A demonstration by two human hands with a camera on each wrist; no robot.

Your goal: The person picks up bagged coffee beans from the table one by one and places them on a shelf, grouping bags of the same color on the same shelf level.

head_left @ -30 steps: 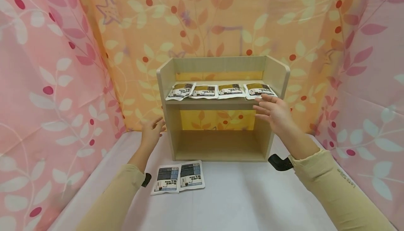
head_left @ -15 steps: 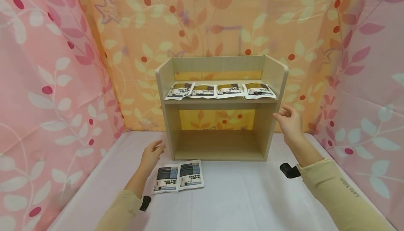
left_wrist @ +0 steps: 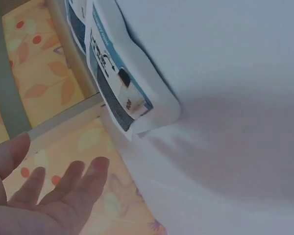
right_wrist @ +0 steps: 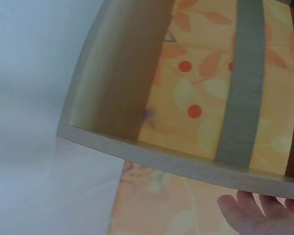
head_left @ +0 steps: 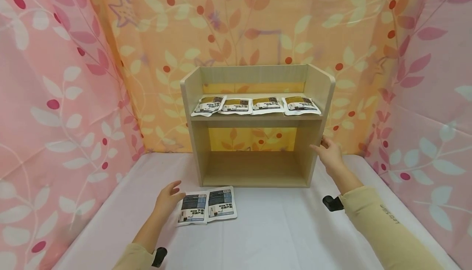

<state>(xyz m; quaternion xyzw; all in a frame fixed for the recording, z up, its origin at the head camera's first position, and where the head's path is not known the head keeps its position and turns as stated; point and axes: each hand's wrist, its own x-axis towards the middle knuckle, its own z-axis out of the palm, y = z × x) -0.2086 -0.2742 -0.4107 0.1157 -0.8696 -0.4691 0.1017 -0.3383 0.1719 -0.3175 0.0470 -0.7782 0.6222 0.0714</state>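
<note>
On the white tabletop, two white pouches with dark printed labels lie side by side: the left pouch (head_left: 192, 209) and the right pouch (head_left: 221, 204). My left hand (head_left: 167, 200) hovers at the left pouch's upper left corner, fingers spread and loosely bent. The left wrist view shows a gap between this hand (left_wrist: 54, 196) and the pouch (left_wrist: 118, 83). At the wooden shelf (head_left: 258, 121), my right hand (head_left: 332, 157) grips the right side panel. Its thumb crosses the front edge while its fingers (right_wrist: 259, 208) touch the outer face.
Several similar pouches lie in a row on the upper board, among them one at the left end (head_left: 208, 106) and one at the right end (head_left: 301, 105). Below is the lower compartment (head_left: 254, 167). Patterned cloth (head_left: 258, 20) encloses the back and sides.
My left hand has moved down from the shelf's left side to the pouches on the table. My right hand has left the upper board's right pouch and lowered onto the side panel.
</note>
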